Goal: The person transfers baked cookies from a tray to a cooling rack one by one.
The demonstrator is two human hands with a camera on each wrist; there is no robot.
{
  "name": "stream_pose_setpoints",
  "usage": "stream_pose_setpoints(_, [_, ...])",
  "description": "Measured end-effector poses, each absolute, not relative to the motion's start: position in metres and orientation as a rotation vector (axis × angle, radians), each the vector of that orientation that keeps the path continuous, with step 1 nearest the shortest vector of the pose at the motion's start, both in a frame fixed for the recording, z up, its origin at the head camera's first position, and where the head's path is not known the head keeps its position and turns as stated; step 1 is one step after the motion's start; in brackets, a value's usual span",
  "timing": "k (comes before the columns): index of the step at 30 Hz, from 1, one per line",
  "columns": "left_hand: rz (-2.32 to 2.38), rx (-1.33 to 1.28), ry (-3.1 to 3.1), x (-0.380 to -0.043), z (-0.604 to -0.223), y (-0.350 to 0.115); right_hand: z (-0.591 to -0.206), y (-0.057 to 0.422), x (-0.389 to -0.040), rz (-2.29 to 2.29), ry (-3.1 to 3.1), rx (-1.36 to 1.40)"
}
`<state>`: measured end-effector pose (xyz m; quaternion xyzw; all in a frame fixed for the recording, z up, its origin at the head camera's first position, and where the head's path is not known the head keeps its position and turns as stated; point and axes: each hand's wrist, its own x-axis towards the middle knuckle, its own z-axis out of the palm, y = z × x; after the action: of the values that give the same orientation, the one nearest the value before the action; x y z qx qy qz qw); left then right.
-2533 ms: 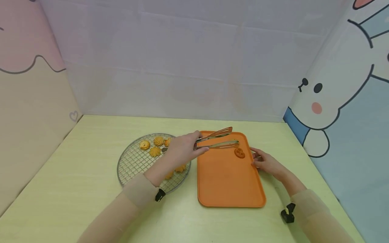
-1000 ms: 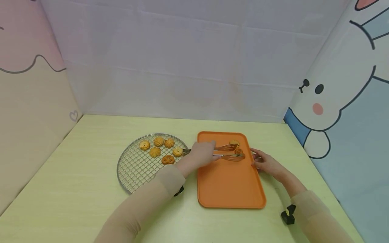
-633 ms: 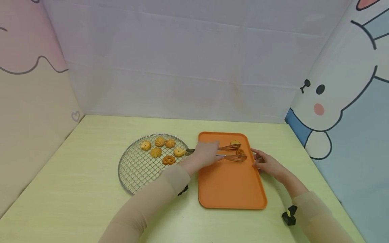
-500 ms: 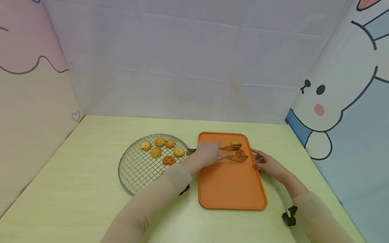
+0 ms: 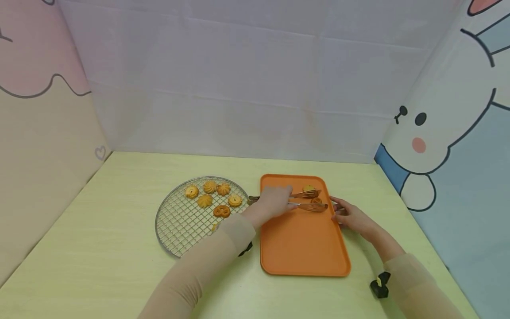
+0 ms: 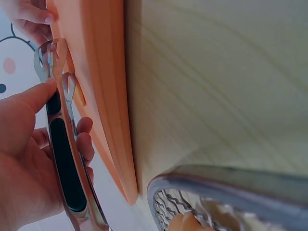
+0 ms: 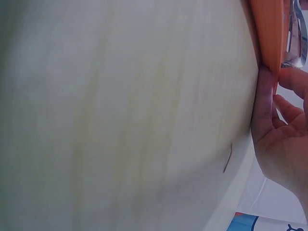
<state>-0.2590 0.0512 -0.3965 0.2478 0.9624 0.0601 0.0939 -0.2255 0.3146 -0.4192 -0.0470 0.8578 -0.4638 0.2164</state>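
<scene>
My left hand (image 5: 272, 203) grips metal tongs (image 6: 67, 166) with black handle inserts, held over the far part of an orange tray (image 5: 304, 248). The slotted tong heads are spread, one on each side of a brown pretzel cookie (image 5: 316, 200) that they partly cover. Just beyond it lies a round golden cookie (image 5: 308, 188), also partly hidden. On the tray's right side, my right hand (image 5: 352, 219) pinches the rim, its thumb along the outside and fingertips over the edge in the right wrist view.
A round wire rack (image 5: 175, 226) stands left of the tray, partly under my left sleeve. It bears several golden cookies (image 5: 205, 201) and another pretzel cookie (image 5: 221, 211). A pale wall (image 5: 247, 88) closes off the back of the table, with printed panels at both sides.
The tongs came down from the tray's far end to either side of the pretzel cookie, then slid slightly right. My left arm uncovered more of the rack. My right hand stayed at the rim.
</scene>
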Motion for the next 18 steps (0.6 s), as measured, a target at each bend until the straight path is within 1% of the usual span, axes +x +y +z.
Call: stream_pose_setpoints(18, [0.177,0.723,2.834,-0.2583,-0.3965,0.0507,-0.4175,0.3115,-0.2222,-1.312,2.372,-0.167])
